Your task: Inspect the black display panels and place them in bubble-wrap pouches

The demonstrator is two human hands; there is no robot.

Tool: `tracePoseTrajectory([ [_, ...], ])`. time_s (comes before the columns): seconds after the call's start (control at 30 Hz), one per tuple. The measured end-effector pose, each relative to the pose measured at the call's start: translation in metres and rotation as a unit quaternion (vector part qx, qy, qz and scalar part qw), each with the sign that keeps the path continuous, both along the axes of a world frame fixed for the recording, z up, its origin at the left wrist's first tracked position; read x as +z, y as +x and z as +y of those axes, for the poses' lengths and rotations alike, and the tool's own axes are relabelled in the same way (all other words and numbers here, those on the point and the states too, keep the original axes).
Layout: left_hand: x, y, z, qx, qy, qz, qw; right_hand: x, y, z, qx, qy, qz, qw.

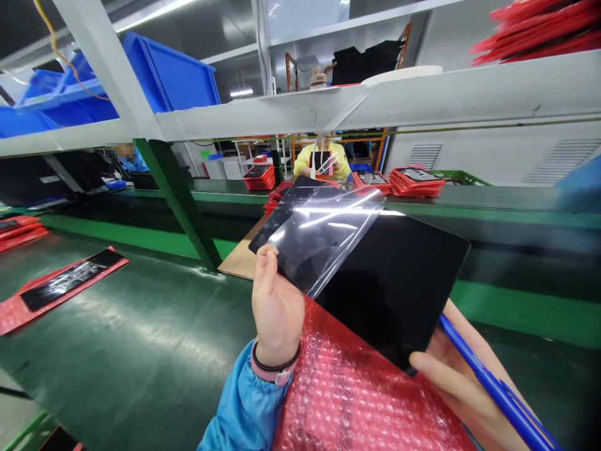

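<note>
A flat black panel like a tablet screen (399, 275) is held up at a tilt in front of me. Clear plastic film (333, 228) covers its left part, with a loose diagonal edge across the middle. My left hand (278, 304) is closed, thumb and fingers pinching the film at the panel's left lower edge. The right lower corner is gripped by my right hand (451, 363), thumb on the front. A blue pen (488, 382) also lies in that hand, pointing up along the palm. Below the panel is a red bubble-wrap bag (357, 388).
On the green bench (141, 326), another black panel (70, 279) lies on red bubble wrap at left. A green post (178, 207) and cardboard (241, 254) stand beyond. Blue bins (169, 72) sit on the overhead shelf (282, 109). A person in yellow (305, 156) works opposite, near red stacks (416, 181).
</note>
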State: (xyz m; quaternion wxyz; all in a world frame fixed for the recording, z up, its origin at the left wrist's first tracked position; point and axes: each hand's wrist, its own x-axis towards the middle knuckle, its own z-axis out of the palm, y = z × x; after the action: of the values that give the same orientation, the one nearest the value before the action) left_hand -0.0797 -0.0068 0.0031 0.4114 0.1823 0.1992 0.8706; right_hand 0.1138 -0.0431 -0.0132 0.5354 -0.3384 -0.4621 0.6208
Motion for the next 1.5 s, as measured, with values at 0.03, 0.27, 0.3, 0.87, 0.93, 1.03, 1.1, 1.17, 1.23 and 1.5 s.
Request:
tracePoseTrajectory([
  [0.03,-0.001,-0.001,0.000,0.006,0.002,0.002,1.000,0.000,-0.003,-0.002,0.001,-0.008,0.010,1.000],
  [0.27,-0.002,-0.001,0.003,0.035,-0.013,0.009,0.999,-0.005,-0.003,-0.007,0.057,-0.014,0.041,0.997],
  [0.3,-0.002,-0.001,0.003,0.031,-0.013,0.005,0.999,-0.005,-0.002,-0.007,0.064,-0.008,0.042,0.997],
  [0.87,-0.007,-0.029,0.026,0.095,-0.056,0.117,0.987,0.011,0.015,-0.019,-0.083,-0.002,0.018,0.996],
  [0.93,-0.008,-0.035,0.028,0.098,-0.064,0.117,0.986,0.017,0.017,-0.020,-0.034,0.031,-0.021,0.999],
  [1.03,-0.006,-0.040,0.029,0.081,-0.072,0.111,0.988,0.024,0.017,-0.024,-0.028,0.039,-0.034,0.998],
  [1.1,-0.004,-0.041,0.029,0.081,-0.079,0.099,0.989,0.024,0.017,-0.027,-0.056,0.022,-0.017,0.998],
  [1.17,-0.004,-0.041,0.029,0.085,-0.086,0.089,0.989,0.020,0.018,-0.030,-0.087,0.006,-0.016,0.996],
  [1.23,-0.004,-0.041,0.029,0.096,-0.075,0.104,0.987,0.015,0.022,-0.030,-0.117,-0.005,-0.041,0.992],
  [1.5,-0.013,-0.034,0.013,0.127,0.009,0.188,0.974,0.014,0.026,-0.011,-0.118,0.113,-0.233,0.959],
])
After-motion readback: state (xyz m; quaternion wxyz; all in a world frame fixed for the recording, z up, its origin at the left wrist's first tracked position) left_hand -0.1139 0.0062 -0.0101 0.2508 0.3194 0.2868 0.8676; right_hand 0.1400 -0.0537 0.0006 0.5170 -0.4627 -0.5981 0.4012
